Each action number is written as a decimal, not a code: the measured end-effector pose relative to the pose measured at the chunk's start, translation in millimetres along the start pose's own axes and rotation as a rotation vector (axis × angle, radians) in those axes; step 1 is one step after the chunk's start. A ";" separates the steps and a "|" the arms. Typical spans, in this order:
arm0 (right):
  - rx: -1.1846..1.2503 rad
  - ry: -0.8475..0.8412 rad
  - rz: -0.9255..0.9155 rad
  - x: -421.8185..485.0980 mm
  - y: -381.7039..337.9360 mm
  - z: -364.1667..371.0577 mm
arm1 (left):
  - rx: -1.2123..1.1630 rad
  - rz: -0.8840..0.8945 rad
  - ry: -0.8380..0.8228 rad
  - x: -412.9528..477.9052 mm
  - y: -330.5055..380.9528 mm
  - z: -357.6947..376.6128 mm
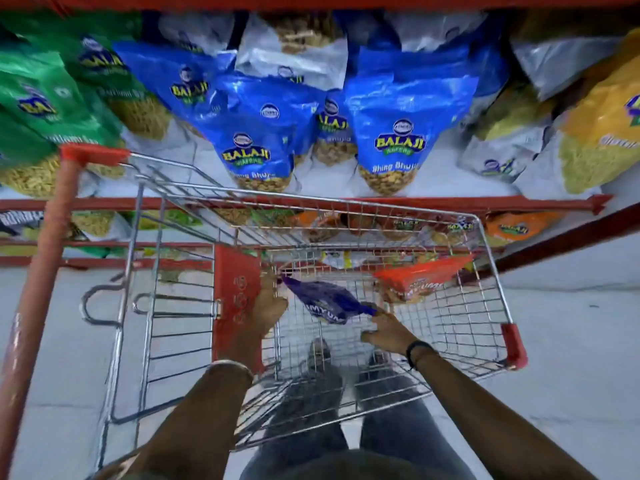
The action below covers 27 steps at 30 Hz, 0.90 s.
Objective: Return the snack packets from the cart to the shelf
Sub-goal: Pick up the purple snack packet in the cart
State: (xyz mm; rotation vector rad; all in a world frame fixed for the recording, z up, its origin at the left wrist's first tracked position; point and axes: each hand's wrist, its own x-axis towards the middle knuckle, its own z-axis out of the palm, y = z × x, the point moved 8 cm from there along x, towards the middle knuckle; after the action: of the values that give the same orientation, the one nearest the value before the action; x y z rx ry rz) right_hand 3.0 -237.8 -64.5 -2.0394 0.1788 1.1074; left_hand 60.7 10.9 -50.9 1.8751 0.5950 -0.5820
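A wire shopping cart (491,268) with red trim stands against the shelf (311,202). Inside the basket lies a purple snack packet (322,299) near the middle and an orange-red snack packet (415,277) toward the far right. My right hand (386,329) reaches into the basket and pinches the near corner of the purple packet. My left hand (268,304) rests on the red child-seat flap (237,292) at the basket's left, touching the purple packet's far tip; whether it grips the packet I cannot tell.
The upper shelf holds blue Balaji packets (391,133), green packets (41,98) at the left and yellow packets (599,133) at the right. A lower shelf row holds orange packets (512,228). The cart's red handle (41,271) runs along the left. My legs show below the basket.
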 end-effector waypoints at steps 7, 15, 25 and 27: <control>0.282 0.228 0.090 36.4 17.5 10.7 | -0.317 -0.136 -0.247 33.5 -21.4 40.4; 0.104 0.485 0.028 36.7 13.1 -6.0 | -0.353 -0.068 -0.171 50.6 -22.9 32.7; -0.304 0.534 -0.211 -21.4 -76.4 -45.3 | -0.439 -0.007 -0.004 -12.1 32.3 -11.8; -0.288 0.550 -0.267 -44.3 -96.4 -58.1 | -0.385 0.075 0.023 -28.7 58.4 -25.1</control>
State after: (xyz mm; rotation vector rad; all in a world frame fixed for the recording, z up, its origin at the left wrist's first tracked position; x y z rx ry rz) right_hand 58.0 -223.4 42.3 -2.5034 0.0170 0.4070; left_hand 79.3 10.5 16.3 1.5346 0.6018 -0.3658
